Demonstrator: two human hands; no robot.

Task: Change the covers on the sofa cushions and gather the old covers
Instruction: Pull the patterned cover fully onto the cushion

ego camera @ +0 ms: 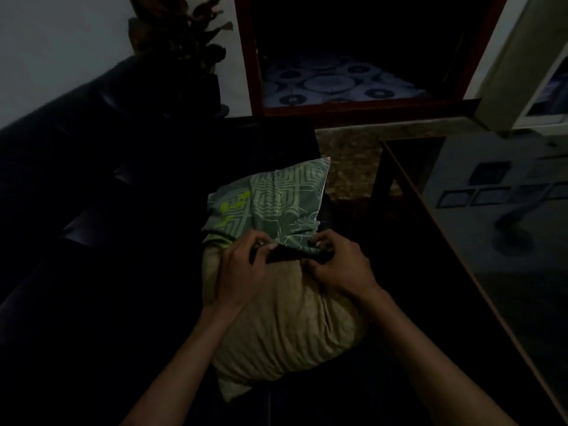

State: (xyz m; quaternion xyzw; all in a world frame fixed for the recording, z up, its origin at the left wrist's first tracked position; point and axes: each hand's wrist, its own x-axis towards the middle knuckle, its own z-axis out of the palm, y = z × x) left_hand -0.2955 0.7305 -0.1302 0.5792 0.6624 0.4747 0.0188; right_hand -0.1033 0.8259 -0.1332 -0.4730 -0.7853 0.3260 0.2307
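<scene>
Two bare hands met at the middle of a cushion in a dimly lit room. The left hand (pixel 242 265) had its fingers curled, pinching the open edge of a green patterned cover (pixel 270 207). The right hand (pixel 336 265) gripped the same edge just beside it, fingers bent over the bunched fabric. Between the two hands the edge of the cover gaped as a dark slit.

The cover sheathed only the far part of the cushion. Its pale maze-like lines and a few bright yellow-green marks showed against the darker green cloth. The near part of the cushion (pixel 285 330) lay bare, a tan, wrinkled inner pillow reaching back toward the person, between the two forearms.

The cushion rested on a dark sofa (pixel 92 195), whose padded back and seat filled the left side of the view and were hard to make out in the low light. To the right stood a glass-topped table (pixel 491 241) with a wooden edge, reflecting the room. Beyond the sofa a dark leafy plant (pixel 181 35) stood against a pale wall. Next to it, a red-framed opening (pixel 353 110) showed a fabric with round patterns (pixel 332 84).
</scene>
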